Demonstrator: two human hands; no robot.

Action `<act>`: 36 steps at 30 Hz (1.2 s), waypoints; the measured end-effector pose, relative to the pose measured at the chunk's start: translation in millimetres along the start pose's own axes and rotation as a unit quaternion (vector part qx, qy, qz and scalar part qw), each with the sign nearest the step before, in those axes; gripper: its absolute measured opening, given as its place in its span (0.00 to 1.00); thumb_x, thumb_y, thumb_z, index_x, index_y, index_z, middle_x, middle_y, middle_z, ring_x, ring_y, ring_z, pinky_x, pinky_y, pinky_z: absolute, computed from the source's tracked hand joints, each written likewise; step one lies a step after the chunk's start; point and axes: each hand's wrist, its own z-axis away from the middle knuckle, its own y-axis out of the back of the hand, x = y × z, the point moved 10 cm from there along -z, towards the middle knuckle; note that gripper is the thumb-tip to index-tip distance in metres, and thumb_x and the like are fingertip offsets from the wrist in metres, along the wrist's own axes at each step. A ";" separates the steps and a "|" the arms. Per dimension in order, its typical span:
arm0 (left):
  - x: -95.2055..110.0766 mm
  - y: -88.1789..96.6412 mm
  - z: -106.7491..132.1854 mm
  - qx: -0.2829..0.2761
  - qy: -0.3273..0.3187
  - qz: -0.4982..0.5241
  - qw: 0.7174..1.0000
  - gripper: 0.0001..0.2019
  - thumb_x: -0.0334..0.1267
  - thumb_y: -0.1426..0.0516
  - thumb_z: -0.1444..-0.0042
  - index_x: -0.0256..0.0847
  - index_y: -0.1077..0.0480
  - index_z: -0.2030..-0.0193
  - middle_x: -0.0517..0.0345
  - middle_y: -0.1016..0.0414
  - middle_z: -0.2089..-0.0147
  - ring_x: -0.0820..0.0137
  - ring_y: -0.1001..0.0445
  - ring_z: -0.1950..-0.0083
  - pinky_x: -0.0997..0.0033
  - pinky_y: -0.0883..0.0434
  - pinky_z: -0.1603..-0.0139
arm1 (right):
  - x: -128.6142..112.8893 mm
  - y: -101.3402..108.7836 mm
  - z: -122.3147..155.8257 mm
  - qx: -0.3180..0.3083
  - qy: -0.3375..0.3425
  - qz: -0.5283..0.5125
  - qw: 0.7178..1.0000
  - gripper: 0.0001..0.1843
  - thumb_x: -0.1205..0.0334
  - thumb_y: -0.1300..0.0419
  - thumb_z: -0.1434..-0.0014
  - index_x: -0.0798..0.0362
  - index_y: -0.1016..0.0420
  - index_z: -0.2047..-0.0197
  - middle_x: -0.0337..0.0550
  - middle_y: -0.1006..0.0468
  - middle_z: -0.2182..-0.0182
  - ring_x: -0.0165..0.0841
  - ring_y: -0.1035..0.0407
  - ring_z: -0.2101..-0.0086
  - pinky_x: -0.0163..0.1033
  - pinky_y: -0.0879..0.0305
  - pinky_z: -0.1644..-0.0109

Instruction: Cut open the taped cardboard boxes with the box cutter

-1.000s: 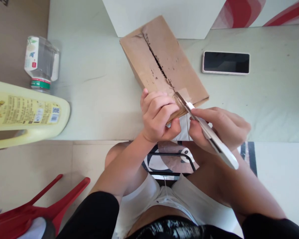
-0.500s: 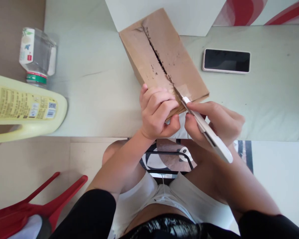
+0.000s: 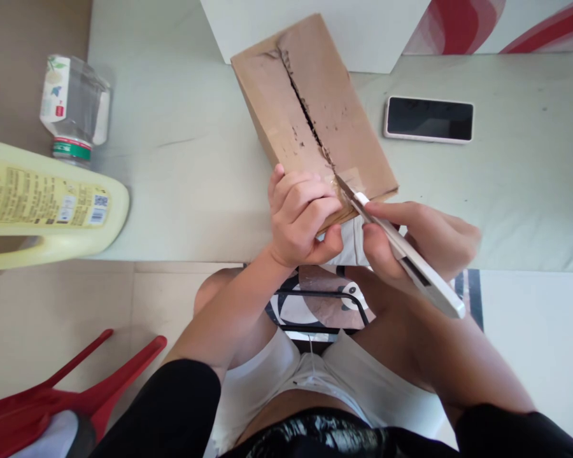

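A brown cardboard box (image 3: 348, 121) lies slantwise on the pale green surface, with a ragged dark slit along the middle of its top. My left hand (image 3: 303, 216) grips the box's near left corner, its fingers bent over the top and its thumb at the near side. Held in my closed right hand (image 3: 424, 238) is a white utility knife (image 3: 410, 257). Its blade tip touches the box top at the near end of the slit, close to my left fingertips. Clear tape shows near that end of the box.
A phone (image 3: 428, 119) lies right of the box, and a large white box (image 3: 363, 32) stands behind. On the left are a clear bottle (image 3: 79, 105) and a yellow jug (image 3: 52, 203). A red chair (image 3: 71, 401) stands on the floor at lower left.
My right hand and the knife have shifted slightly right and toward me, the blade staying at the slit's near end. My left hand keeps its hold on the box.
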 end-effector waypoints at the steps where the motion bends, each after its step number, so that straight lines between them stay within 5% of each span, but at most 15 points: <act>1: -1.1 -1.4 1.6 -0.009 0.003 -0.001 1.000 0.14 0.50 0.53 0.35 0.49 0.30 0.56 0.58 0.26 0.61 0.63 0.24 0.50 0.46 0.35 0.29 | -2.2 0.6 -0.6 0.003 0.009 -0.009 1.000 0.07 0.63 0.40 0.41 0.45 0.21 0.61 0.37 0.20 0.76 0.30 0.29 0.79 0.37 0.33 0.75; 12: 1.6 -2.0 3.5 -0.001 -0.009 0.029 1.000 0.12 0.49 0.52 0.36 0.50 0.31 0.55 0.59 0.25 0.60 0.64 0.24 0.51 0.47 0.42 0.23 | -17.9 15.5 -4.8 0.089 0.122 -0.042 0.988 0.05 0.69 0.37 0.47 0.53 0.24 0.65 0.35 0.22 0.80 0.21 0.38 0.85 0.30 0.51 0.85; 22: 6.6 3.3 -1.4 0.020 -0.028 0.056 0.998 0.10 0.45 0.50 0.38 0.48 0.31 0.56 0.59 0.25 0.60 0.65 0.25 0.50 0.51 0.41 0.22 | -14.7 17.9 -2.7 0.079 0.101 -0.040 0.991 0.02 0.65 0.39 0.45 0.51 0.23 0.67 0.35 0.22 0.80 0.24 0.37 0.85 0.34 0.48 0.84; 27: 0.4 -4.7 4.3 -0.021 -0.003 0.071 0.997 0.11 0.48 0.50 0.38 0.49 0.31 0.57 0.58 0.25 0.60 0.63 0.25 0.49 0.45 0.44 0.21 | -8.1 17.6 -0.4 0.068 0.068 -0.047 0.994 0.02 0.64 0.38 0.46 0.51 0.23 0.67 0.33 0.26 0.82 0.24 0.38 0.85 0.33 0.45 0.82; 36: 2.7 -2.8 4.5 -0.017 -0.020 0.013 1.000 0.15 0.50 0.54 0.36 0.48 0.30 0.59 0.57 0.26 0.63 0.63 0.24 0.52 0.44 0.35 0.27 | -8.5 19.9 0.2 0.072 0.069 -0.046 0.994 0.03 0.64 0.38 0.45 0.51 0.23 0.68 0.34 0.26 0.82 0.24 0.39 0.85 0.34 0.46 0.82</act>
